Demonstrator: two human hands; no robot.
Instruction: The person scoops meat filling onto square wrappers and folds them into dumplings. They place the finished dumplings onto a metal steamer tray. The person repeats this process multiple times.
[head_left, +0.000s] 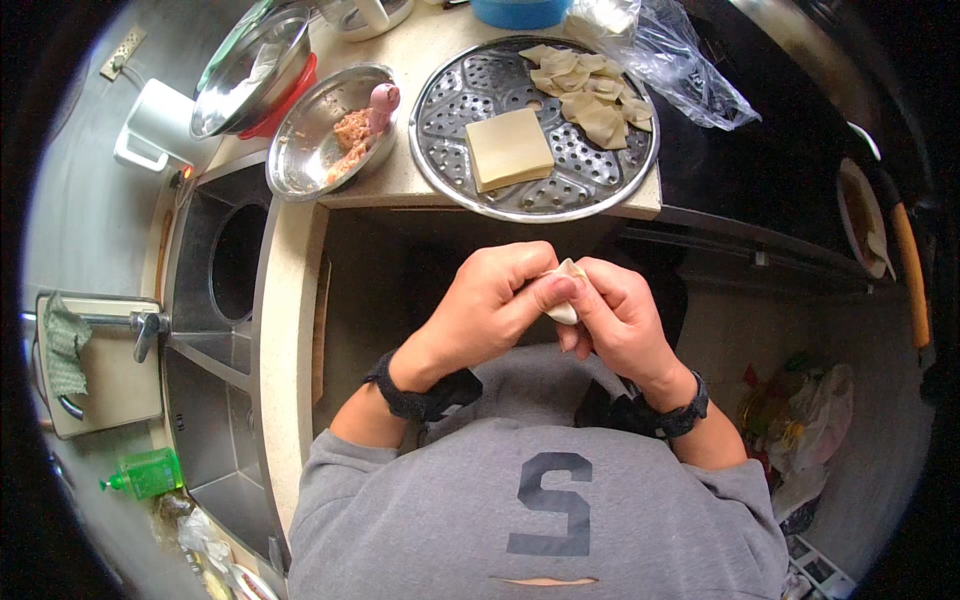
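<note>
Between my two hands, in front of my chest, is a folded wonton (564, 311) of pale dough. My left hand (506, 292) pinches it from the left, thumb on top. From the right, my right hand (619, 311) presses it with the thumb, its fingers curled below. Both thumbs meet over the dough and hide much of it. Beyond my hands, a round perforated steamer tray (450, 161) lies on the counter. On it rest a stack of square wrappers (510, 148) and a heap of folded wontons (592, 90).
Left of the tray, a metal bowl (300, 154) holds minced filling (351, 139) and a pink-handled utensil (383, 105). Behind it stand another metal bowl (251, 75) and a white pitcher (154, 124). A double sink (217, 420) is at my left; a plastic bag (694, 75) lies back right.
</note>
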